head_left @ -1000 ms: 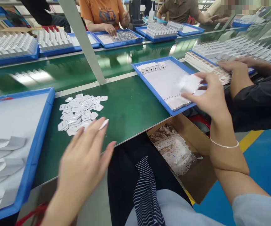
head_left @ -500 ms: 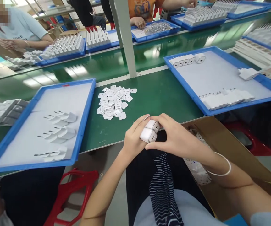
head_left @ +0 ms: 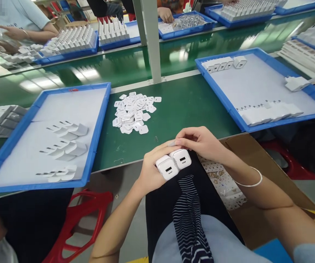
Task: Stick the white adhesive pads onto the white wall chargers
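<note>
Two white charger adapters [head_left: 167,168] lie side by side in my left hand [head_left: 150,166], which is closed around them. Their port faces, each with a dark slot, point toward me. At the left fingertips, just above the chargers, is a small white plate [head_left: 171,143], partly hidden by fingers. My right hand [head_left: 198,140] pinches at that plate with thumb and fingers pressed together. A pile of small white plates [head_left: 134,112] lies on the green table [head_left: 179,109] beyond my hands.
At left, a blue-rimmed tray [head_left: 98,131] holds rows of white plugs with pins up. Another blue tray [head_left: 220,98] at right carries more chargers. A metal post [head_left: 152,44] rises behind the pile. Across the bench, other people's hands work near trays. A red stool [head_left: 102,204] stands below.
The chargers have turned so their port faces point more toward me. My right hand has moved from their side up to the small plate at my left fingertips, its fingers closing together.
</note>
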The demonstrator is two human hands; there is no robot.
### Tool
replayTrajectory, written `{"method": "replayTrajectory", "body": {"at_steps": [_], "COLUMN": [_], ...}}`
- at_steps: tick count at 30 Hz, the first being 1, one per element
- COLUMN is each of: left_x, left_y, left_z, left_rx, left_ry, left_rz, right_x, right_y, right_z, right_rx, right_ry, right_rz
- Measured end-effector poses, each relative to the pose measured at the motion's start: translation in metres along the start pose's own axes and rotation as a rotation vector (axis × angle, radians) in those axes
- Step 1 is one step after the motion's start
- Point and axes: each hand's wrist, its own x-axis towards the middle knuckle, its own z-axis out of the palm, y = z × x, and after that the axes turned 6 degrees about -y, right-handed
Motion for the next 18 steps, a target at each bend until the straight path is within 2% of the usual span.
{"method": "replayTrajectory", "body": {"at_steps": [3, 5, 13, 18], "left_x": [-0.002, -0.003, -0.006, -0.006], "left_y": [0.002, 0.003, -0.001, -0.005], "left_z": [0.001, 0.001, 0.003, 0.002], "left_rx": [-0.027, -0.052, -0.025, 0.099], "left_ry": [0.033, 0.06, 0.132, 0.17], "left_rz": [-0.068, -0.083, -0.075, -0.021], "right_x": [-0.005, -0.008, -0.021, -0.026], "right_y": [0.006, 0.009, 0.011, 0.011], "right_z": [0.001, 0.002, 0.003, 0.004], "right_rx": [-0.164, -0.188, 0.196, 0.36], "right_ry": [0.058, 0.101, 0.241, 0.234], "right_rz": [-0.065, -0.076, 0.077, 0.084]}}
